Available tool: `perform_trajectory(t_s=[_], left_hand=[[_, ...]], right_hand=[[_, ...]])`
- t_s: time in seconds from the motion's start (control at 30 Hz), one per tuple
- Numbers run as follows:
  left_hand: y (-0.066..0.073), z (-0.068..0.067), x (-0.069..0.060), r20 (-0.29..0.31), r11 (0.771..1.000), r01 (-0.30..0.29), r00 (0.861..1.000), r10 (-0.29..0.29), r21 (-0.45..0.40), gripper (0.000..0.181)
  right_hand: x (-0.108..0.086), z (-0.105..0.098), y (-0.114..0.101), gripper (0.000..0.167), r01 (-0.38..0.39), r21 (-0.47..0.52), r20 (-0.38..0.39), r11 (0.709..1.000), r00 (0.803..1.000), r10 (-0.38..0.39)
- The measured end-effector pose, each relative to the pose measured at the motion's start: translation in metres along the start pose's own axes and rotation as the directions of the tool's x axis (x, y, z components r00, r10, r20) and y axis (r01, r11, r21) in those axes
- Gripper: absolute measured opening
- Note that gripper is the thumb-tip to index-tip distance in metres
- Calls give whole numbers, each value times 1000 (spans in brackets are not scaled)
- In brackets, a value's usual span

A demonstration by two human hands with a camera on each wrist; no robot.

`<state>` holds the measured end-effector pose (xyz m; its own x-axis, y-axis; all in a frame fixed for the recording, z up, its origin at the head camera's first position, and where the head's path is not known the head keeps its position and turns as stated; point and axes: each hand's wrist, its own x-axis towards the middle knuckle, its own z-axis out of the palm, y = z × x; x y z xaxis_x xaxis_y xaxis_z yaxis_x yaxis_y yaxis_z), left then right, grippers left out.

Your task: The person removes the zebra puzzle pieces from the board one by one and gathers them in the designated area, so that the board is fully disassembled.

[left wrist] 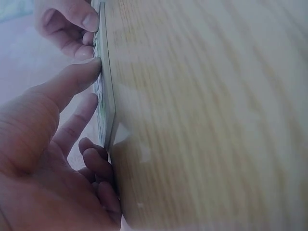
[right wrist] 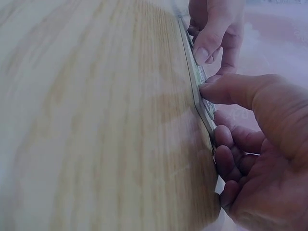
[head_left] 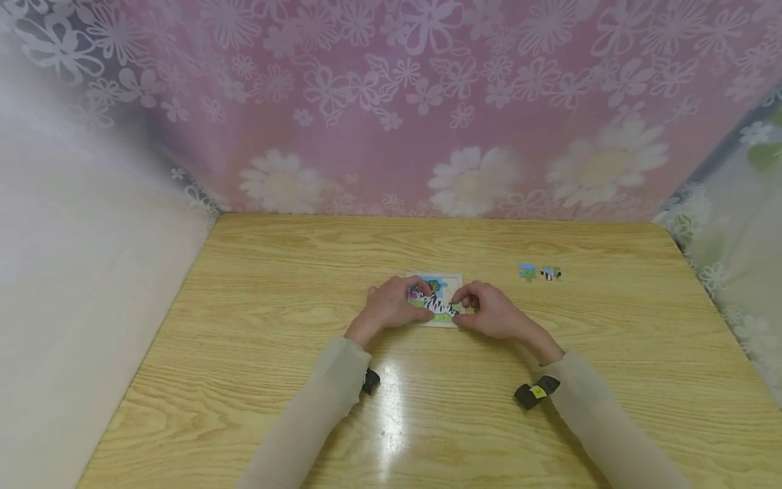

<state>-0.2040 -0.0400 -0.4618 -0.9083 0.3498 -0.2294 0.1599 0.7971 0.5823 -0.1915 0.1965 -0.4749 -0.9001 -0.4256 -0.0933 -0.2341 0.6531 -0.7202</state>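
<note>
A small framed jigsaw puzzle [head_left: 442,324] with a zebra picture lies flat on the table between both hands. The left hand [head_left: 394,302] rests over its left side, with the thumb and index finger spread and touching the picture; in the left wrist view, the other fingers of this left hand [left wrist: 53,159] curl beside the frame edge. At the puzzle's right side, the right hand [head_left: 491,312] has its thumb and bent index finger about a piece at the zebra's rear. The right wrist view shows the right hand [right wrist: 269,144] with its thumb at the frame's near edge.
Loose jigsaw pieces lie to the right on the wooden table [head_left: 293,272]: a blue and green piece [head_left: 527,272] and, beside it, black-and-white pieces [head_left: 550,274]. A pink floral curtain [head_left: 366,122] hangs behind the table. Pale cloth hangs at both sides.
</note>
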Motion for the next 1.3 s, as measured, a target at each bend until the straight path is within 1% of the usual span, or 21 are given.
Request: perform_trajectory(t_s=[0.4, 0.73, 0.83, 0.97, 1.07, 1.17, 1.3], left_hand=[[1, 0, 0, -4, 1000, -8, 1000, 8, 22, 39], [10, 3, 1, -41, 997, 62, 997, -60, 48, 36], [10, 5, 2, -45, 996, 65, 997, -63, 56, 36], [9, 4, 2, -46, 997, 46, 998, -43, 55, 37], [5, 3, 3, -38, 999, 21, 999, -20, 28, 37], [-2, 1, 4, -7, 999, -17, 1000, 17, -29, 36], [-10, -3, 2, 49, 992, -65, 996, 71, -108, 38]], right_hand=[[1, -2, 0, 26, -30, 1, 23, 1000, 999, 30], [2, 0, 0, 27, -23, 34, 23, 999, 999, 22], [0, -1, 1, 28, -14, 56, 15, 998, 1000, 14], [-2, -1, 4, 26, 12, 106, -2, 994, 1000, -12], [-3, -1, 6, 22, 49, 151, -10, 987, 999, -48], [-3, -1, 9, 19, 85, 189, -26, 978, 996, -82], [-7, -2, 12, 17, 104, 229, -66, 968, 994, -91]])
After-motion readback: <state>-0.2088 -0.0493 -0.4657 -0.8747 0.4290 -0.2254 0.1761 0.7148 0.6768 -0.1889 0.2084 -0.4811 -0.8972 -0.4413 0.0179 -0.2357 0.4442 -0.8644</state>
